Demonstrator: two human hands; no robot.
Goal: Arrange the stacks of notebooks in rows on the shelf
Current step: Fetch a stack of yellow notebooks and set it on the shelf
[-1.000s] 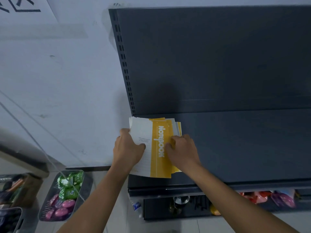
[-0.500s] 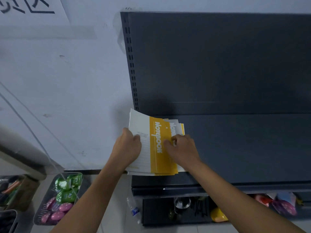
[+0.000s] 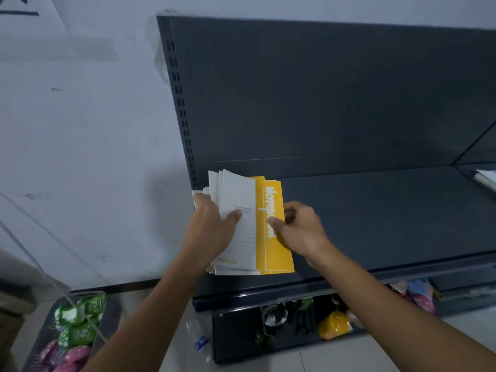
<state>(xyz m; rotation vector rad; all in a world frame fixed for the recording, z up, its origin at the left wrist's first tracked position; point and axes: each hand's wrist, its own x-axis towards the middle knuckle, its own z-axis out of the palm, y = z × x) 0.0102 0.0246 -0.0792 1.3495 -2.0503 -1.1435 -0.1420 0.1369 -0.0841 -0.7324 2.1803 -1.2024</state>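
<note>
A stack of white-and-yellow notebooks (image 3: 248, 237) lies at the left end of the dark shelf (image 3: 375, 216), its covers fanned out and slightly uneven. My left hand (image 3: 212, 224) grips the stack's left edge, thumb lying on the top white cover. My right hand (image 3: 300, 229) pinches the yellow right edge, thumb on the printed band. Another pale stack of notebooks (image 3: 487, 179) shows at the far right edge of the shelf, mostly cut off.
The shelf's slotted upright (image 3: 182, 111) stands just behind the stack, against a white wall. A wire basket of green and pink packets (image 3: 72, 334) sits on the floor at lower left. Assorted goods (image 3: 332, 323) fill the lower shelf.
The stack has been turned squarer to the shelf and its top covers have fanned out at the back left. My left thumb now lies on the top cover, and my right hand has shifted to the yellow edge.
</note>
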